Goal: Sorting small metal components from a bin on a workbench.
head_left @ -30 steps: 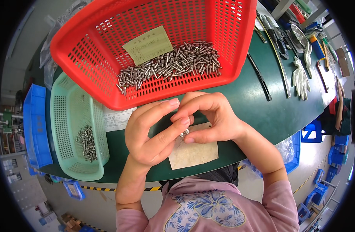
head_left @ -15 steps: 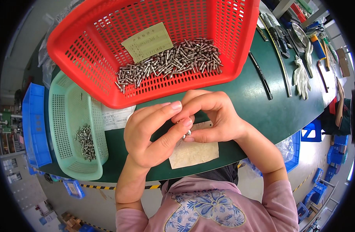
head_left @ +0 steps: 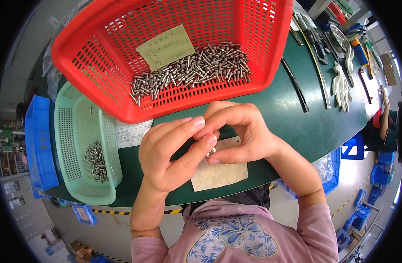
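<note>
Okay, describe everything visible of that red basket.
The red basket looks plastic, open-topped and solid-rimmed, with slotted walls. It sits over the green tabletop beyond the left hand and right hand, its underside hidden and far edge cut off by the frame. Inside lie small metal pins, heaped toward the near side, and a yellowish card.

Bright; glare on tabletop [head_left: 304,129]; edges bent.

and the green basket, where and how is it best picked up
Probably by the near rim of the green basket, from the near side: that end is unobstructed, while the red basket overlaps its far right side in view and a blue bin stands close left. Metal parts lie loose inside, so keep it level.
</note>
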A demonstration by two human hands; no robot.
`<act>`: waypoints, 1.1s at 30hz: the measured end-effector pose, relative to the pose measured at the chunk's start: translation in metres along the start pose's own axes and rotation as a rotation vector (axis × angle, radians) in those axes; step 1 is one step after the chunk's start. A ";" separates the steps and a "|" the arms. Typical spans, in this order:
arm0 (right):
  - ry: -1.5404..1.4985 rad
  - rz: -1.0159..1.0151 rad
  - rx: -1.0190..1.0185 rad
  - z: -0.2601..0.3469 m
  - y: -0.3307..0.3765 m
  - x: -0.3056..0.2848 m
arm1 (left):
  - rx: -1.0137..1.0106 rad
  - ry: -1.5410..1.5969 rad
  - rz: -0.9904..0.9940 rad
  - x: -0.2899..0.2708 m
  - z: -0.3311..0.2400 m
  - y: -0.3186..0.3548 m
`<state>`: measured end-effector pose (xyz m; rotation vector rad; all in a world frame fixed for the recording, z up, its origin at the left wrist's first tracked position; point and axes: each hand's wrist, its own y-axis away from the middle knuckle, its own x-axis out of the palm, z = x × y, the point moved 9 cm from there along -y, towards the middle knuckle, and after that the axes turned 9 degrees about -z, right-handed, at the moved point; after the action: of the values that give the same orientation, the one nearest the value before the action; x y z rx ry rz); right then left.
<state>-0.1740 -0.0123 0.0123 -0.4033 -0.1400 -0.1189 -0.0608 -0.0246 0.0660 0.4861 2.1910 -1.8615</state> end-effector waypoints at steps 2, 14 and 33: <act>0.024 -0.007 -0.009 0.000 0.000 -0.001 | 0.003 0.001 -0.002 0.001 0.000 0.000; 0.255 -0.102 -0.232 0.026 -0.002 -0.008 | -0.204 -0.028 -0.022 -0.004 0.021 0.004; 0.344 -0.177 -0.367 0.033 0.003 -0.009 | -1.223 1.173 0.016 0.045 0.037 0.057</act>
<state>-0.1865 0.0041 0.0400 -0.7287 0.1893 -0.3891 -0.0815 -0.0488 -0.0088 1.4064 3.2843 0.2586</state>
